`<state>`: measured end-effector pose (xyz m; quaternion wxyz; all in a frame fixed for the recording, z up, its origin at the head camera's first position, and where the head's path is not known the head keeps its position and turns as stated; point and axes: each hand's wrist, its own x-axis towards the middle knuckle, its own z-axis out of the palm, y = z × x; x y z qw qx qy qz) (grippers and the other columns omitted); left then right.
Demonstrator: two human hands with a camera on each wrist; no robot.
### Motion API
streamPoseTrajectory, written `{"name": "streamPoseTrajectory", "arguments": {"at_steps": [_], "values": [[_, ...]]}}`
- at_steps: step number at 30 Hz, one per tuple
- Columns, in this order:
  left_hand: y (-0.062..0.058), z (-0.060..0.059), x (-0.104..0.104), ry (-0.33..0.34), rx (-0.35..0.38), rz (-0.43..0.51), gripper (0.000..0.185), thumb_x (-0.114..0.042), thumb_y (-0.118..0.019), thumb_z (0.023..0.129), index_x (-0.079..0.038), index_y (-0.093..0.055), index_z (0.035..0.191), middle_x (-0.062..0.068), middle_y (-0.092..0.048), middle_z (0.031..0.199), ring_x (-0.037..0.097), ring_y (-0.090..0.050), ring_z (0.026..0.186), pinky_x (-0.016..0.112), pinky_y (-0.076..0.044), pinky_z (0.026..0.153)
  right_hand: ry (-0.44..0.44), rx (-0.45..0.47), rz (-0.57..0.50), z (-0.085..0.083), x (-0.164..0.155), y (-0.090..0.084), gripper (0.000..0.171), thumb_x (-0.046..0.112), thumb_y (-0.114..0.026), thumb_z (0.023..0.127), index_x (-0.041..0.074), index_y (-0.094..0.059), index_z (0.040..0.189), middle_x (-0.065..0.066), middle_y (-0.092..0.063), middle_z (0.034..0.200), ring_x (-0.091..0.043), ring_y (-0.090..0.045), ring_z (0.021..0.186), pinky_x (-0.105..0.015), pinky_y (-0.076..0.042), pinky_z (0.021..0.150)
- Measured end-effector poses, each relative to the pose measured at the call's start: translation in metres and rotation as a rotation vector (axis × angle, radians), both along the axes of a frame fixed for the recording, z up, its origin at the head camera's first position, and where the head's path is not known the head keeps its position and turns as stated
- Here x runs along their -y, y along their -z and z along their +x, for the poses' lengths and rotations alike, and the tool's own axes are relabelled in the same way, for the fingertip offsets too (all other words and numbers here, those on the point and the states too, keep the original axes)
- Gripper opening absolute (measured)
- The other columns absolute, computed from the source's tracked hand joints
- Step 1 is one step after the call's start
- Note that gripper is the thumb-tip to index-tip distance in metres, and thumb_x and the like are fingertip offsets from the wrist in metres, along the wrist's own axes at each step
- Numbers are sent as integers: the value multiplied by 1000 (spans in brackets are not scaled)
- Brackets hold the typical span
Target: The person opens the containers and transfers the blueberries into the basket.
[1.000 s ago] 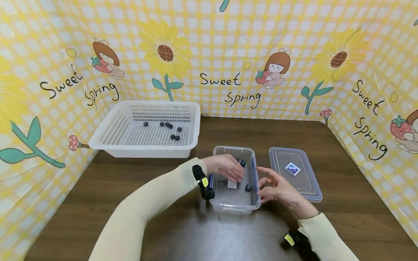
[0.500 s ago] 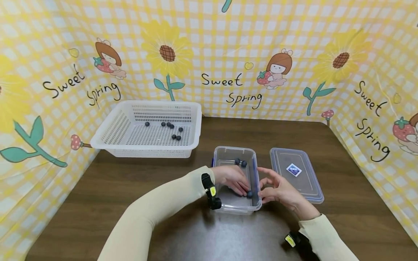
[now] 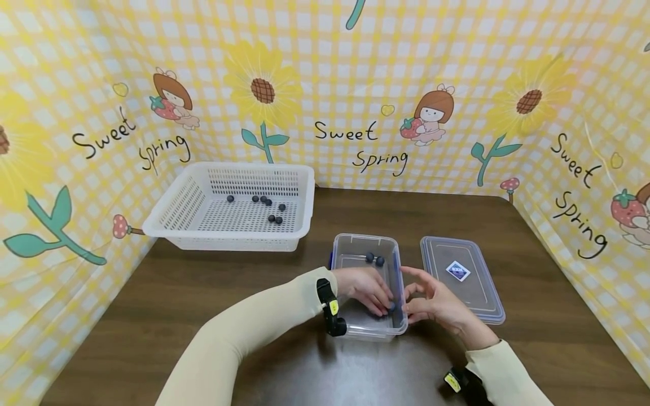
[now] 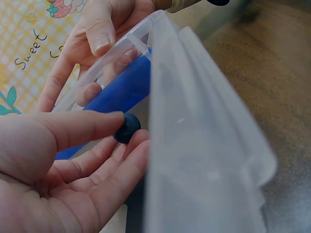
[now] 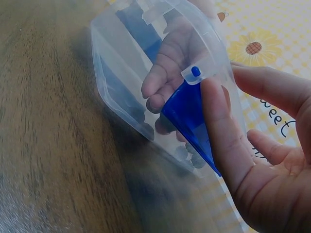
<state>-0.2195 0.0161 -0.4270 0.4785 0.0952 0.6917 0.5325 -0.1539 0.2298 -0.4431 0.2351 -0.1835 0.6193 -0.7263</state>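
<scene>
Blueberry [image 4: 127,128] pinched by left hand [image 3: 367,288] inside clear tub [image 3: 363,330]; right hand [image 3: 431,301], fingers relaxed, touches its 3 o'clock wall. Two berries [image 3: 375,259] lie at 12 o'clock.

Backdrop: a yellow gingham cloth [image 3: 325,67] is wrapping three sides, showing sunflowers, cartoon girls and "Sweet Spring" lettering.
Tabletop: dark brown wood [image 3: 213,293] is filling the enclosed space.
Light: even brightness is falling, glaring softly nearest the viewer.
</scene>
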Motion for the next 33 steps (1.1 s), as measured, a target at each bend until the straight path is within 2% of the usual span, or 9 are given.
{"name": "streamPoseTrajectory", "arguments": {"at_steps": [8, 17, 23, 26, 33], "values": [[-3, -1, 1, 5, -32, 39, 17, 10, -63, 91, 18, -65, 107, 15, -69, 78, 22, -68, 71, 37, -62, 76, 3, 3, -2, 0, 1, -1, 75, -11, -64, 88, -1, -23, 151, -9, -56, 100, -16, -69, 78, -33, -62, 69], [-13, -6, 5, 17, -49, 104, 17, 7, -63, 93, 16, -66, 107, 15, -70, 82, 22, -68, 73, 37, -62, 77, -3, 12, 14, 1, 0, -3, 76, -10, -63, 89, -1, -21, 151, -9, -56, 101, -17, -69, 79, -34, -62, 71], [-22, -9, 9, 33, -73, 116, 16, 6, -64, 93, 14, -66, 106, 14, -70, 81, 21, -69, 73, 43, -59, 85, 7, 8, 17, 1, 0, -2, 74, -10, -63, 89, 0, -23, 150, -9, -55, 101, -17, -69, 79, -34, -62, 71], [-28, -12, 12, 28, -102, 110, 16, 3, -65, 93, 13, -66, 106, 13, -71, 83, 21, -70, 75, 47, -56, 91, 10, 8, 15, 1, -1, -1, 74, -10, -64, 89, 0, -24, 150, -9, -55, 100, -16, -69, 79, -34, -62, 71], [-36, -18, 17, -16, -95, 148, 21, 5, -62, 95, 16, -63, 112, 13, -70, 83, 21, -69, 77, 42, -58, 88, -2, 5, 9, 0, -1, 0, 74, -10, -64, 89, 0, -24, 150, -8, -56, 100, -16, -69, 80, -34, -62, 71]]}}
